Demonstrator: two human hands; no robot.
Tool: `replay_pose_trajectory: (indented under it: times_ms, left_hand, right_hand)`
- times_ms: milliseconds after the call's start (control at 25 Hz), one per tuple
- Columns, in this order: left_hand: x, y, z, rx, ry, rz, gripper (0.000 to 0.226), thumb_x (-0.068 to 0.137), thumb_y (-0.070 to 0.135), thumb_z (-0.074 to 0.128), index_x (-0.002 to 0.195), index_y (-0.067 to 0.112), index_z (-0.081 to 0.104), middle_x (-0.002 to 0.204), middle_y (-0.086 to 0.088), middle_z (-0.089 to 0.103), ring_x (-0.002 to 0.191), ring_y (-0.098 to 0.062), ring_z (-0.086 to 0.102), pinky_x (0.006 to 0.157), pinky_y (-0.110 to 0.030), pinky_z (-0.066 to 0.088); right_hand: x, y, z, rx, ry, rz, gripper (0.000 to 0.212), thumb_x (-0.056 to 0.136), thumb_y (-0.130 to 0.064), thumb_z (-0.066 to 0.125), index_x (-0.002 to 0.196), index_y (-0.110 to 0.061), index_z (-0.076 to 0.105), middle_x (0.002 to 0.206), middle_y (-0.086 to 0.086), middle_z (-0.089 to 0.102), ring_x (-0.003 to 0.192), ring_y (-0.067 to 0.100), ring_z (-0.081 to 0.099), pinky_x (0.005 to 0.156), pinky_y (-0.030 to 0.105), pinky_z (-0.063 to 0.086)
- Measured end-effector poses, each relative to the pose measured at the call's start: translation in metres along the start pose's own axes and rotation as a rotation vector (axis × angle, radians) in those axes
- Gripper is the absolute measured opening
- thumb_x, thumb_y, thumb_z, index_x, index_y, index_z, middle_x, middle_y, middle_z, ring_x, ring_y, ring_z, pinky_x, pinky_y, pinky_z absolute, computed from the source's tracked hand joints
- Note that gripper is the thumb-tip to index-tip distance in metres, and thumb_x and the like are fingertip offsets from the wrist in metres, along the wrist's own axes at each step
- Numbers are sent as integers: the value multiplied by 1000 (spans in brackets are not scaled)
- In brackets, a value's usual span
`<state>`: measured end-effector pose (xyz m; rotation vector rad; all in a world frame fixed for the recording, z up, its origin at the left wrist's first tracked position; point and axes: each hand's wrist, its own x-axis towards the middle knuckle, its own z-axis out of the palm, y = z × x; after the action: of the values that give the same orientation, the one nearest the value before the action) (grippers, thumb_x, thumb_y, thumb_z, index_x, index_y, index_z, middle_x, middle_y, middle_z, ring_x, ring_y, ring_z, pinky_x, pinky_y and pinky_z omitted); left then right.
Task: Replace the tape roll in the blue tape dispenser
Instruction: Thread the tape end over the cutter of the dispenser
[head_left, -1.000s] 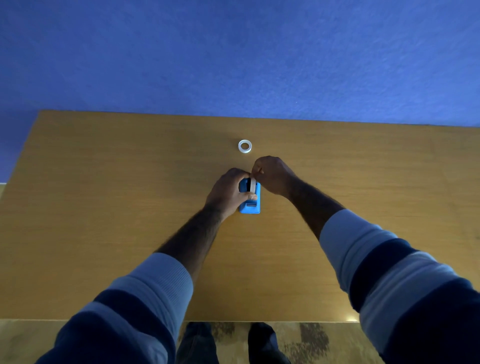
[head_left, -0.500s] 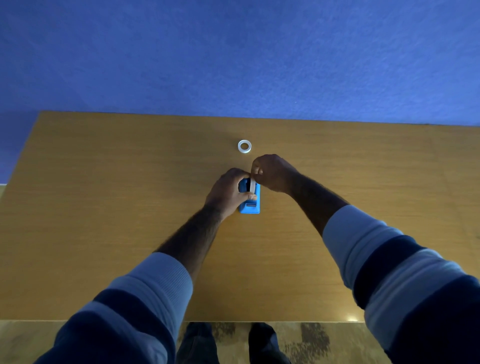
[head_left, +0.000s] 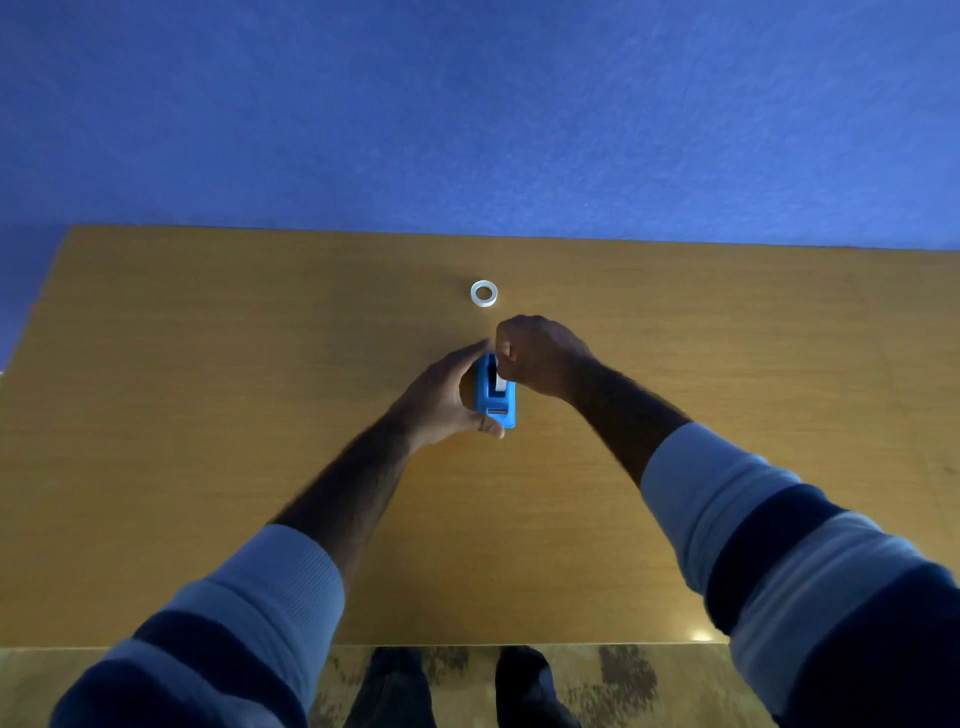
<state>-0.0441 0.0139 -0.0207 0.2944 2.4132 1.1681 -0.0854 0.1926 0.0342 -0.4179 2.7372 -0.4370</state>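
The blue tape dispenser stands on the wooden table near its middle. My left hand cups its left side, fingers stretched along it and thumb at the near end. My right hand is closed over the far top of the dispenser, pinching a whitish tape roll that sits in the dispenser's slot. A second, small white tape roll lies flat on the table just beyond my hands.
A blue wall rises behind the table's far edge. The table's near edge runs across the bottom, with patterned floor and my feet below it.
My left hand has loosened from a wrap over the dispenser to an extended hold along its left side. My right hand has stayed on the roll at the top.
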Motion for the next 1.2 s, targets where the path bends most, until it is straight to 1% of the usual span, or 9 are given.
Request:
replay_pose_trajectory:
  times_ms: [120,280,520,640,760,920,1040,1120,1200]
  left_hand:
    - [-5,4,2,86,26,80,103,65,25,93,149,38,36,146,15,53,127,1,47,102,-29,44]
    - [-3,3,4,148,56,127,94,65,28,93,144,35,43,144,16,54,128,-6,53,104,-41,50]
    - [-3,2,4,231,33,112,103,70,30,91,155,35,33,158,13,39,140,-12,41,112,-37,40]
    - [-4,3,3,233,26,87,102,71,31,89,155,35,31,159,13,37,140,-15,39,112,-39,38]
    - [-4,4,3,229,19,75,102,70,30,89,154,35,31,158,14,37,139,-16,40,112,-40,38]
    - [-3,6,2,228,8,49,102,70,29,89,154,35,31,159,14,36,141,-15,38,112,-40,38]
    - [-4,5,2,215,6,45,103,69,31,89,154,37,30,159,16,36,140,-15,38,111,-43,40]
    - [-5,5,1,209,8,44,102,69,32,88,153,39,30,158,18,36,139,-14,39,111,-44,40]
    - [-7,5,2,206,8,44,102,69,34,87,153,39,30,157,18,36,139,-14,38,111,-44,40]
  right_hand:
    - [-6,-5,8,-37,9,-2,18,88,-24,68,102,-12,67,94,3,68,80,16,64,68,34,60]
    - [-20,-9,18,-82,27,-22,19,89,-21,65,104,-10,68,97,7,71,83,21,68,70,37,61]
    - [-41,-4,34,17,178,-8,19,92,-19,62,107,-7,65,98,9,68,85,23,67,68,42,60]
    - [-48,-1,48,70,222,18,15,92,-15,60,103,-8,66,95,8,67,82,24,67,63,40,59]
    - [-60,-3,58,181,299,33,21,92,-12,59,111,-9,68,104,9,70,88,24,66,67,41,57]
    - [-82,-12,69,219,422,44,28,92,-10,61,118,-12,69,106,6,72,85,19,68,67,31,56]
    - [-84,-12,72,399,431,218,17,91,-14,60,103,-13,72,92,2,71,74,17,65,62,36,55]
    - [-75,-13,61,753,375,507,19,90,-21,59,89,-6,70,77,2,67,64,19,60,54,36,48]
    - [-67,-16,44,1116,254,782,29,90,-26,60,86,1,69,67,6,62,55,19,52,49,31,39]
